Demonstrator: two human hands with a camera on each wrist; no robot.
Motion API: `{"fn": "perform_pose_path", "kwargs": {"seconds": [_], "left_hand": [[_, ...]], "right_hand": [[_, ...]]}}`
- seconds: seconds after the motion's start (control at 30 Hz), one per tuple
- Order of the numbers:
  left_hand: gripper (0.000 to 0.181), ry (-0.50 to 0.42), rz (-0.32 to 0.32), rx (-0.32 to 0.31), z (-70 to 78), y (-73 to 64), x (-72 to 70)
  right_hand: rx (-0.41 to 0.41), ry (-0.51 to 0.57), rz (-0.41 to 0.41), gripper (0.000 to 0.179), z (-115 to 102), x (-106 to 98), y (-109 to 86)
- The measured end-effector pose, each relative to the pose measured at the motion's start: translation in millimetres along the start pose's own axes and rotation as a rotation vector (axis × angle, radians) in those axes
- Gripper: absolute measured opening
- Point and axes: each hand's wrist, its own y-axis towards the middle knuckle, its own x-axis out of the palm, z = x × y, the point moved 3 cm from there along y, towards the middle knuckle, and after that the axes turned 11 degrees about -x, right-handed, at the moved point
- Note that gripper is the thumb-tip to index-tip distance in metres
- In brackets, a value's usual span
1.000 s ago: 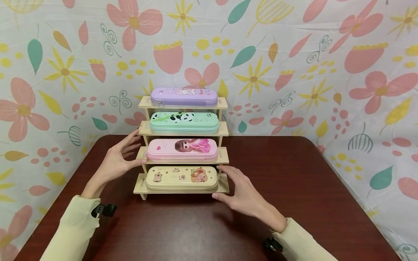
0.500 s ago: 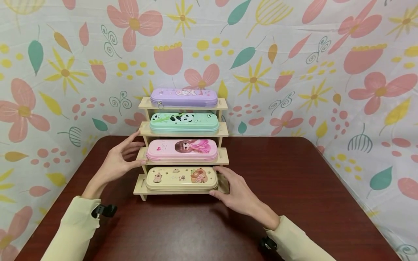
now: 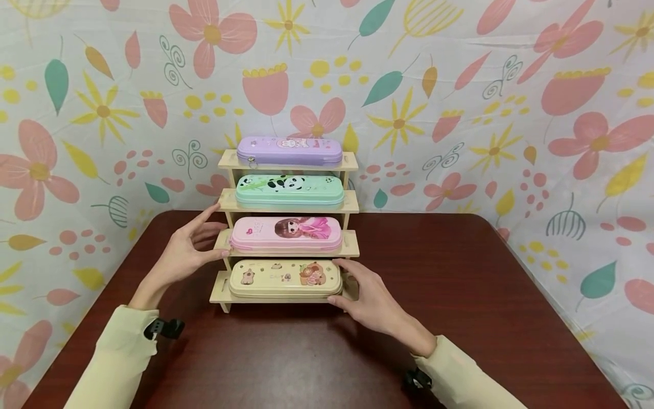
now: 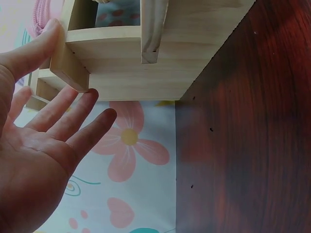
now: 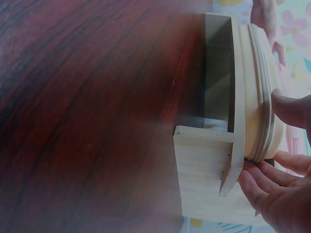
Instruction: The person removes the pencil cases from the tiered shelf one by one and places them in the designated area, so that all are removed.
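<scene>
A four-tier light wooden rack (image 3: 221, 287) carries one zippered pencil case on each step. The lowest case is a cream pencil case (image 3: 271, 279) with cartoon prints. My right hand (image 3: 380, 301) holds its right end, thumb at the front edge, index finger at the back corner; in the right wrist view the thumb (image 5: 291, 109) touches its zip side. My left hand (image 3: 181, 255) touches the rack's left side with extended fingers. Its thumb lies at the end of the shelf under the pink pencil case (image 3: 286, 234), index finger at the shelf above.
On the upper steps lie a mint panda pencil case (image 3: 290, 192) and a purple pencil case (image 3: 290, 151). The rack stands on a dark red wooden table (image 3: 439, 272). A flower-printed cloth (image 3: 460, 113) hangs behind.
My right hand has moved slightly left, and its thumb and index finger have come onto the cream pencil case's right end. The left hand stays at the rack.
</scene>
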Motion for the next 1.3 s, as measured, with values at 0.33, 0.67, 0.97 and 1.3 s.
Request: {"fn": "perform_pose_path", "kwargs": {"seconds": [0.33,0.67,0.97,1.3], "left_hand": [[0.100,0.014,-0.002,-0.024,-0.2,0.6,-0.2],[0.099,0.016,-0.011,-0.015,-0.4,-2.0,-0.4],[0.099,0.039,-0.009,-0.019,-0.3,0.7,1.0],[0.099,0.048,-0.015,-0.016,0.8,0.2,-0.9]], "right_hand": [[0.033,0.031,-0.009,0.067,-1,0,2.8],[0.016,0.063,-0.049,0.078,2,7,10.0],[0.042,0.055,-0.059,0.075,3,1,8.9],[0.045,0.025,-0.072,0.082,3,3,12.9]]}}
